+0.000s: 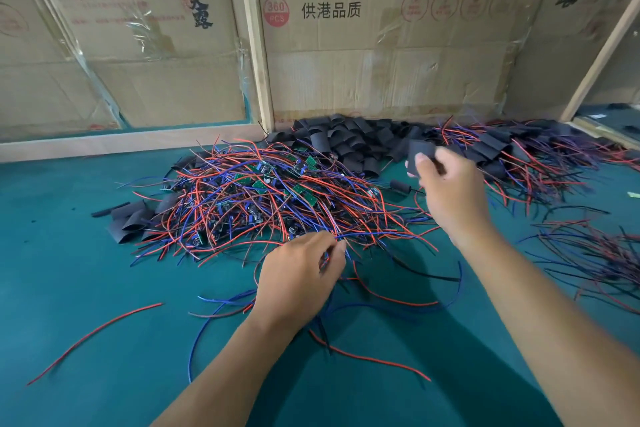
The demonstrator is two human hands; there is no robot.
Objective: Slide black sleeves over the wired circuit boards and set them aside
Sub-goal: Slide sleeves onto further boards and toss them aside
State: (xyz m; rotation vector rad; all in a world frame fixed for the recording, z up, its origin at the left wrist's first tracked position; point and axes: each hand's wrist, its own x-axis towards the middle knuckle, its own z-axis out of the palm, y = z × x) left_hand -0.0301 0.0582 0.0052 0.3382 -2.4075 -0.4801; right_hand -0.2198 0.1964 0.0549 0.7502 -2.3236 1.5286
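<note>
sleeves (349, 142) behind boards (270, 191), on table (69, 253)

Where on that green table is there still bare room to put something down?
Bare green mat lies at the left, between the wooden rail and the tangled heap of red and blue wired boards, and along the near edge beside a stray red wire. The back, by the black sleeve pile, and the right side are crowded.
</note>
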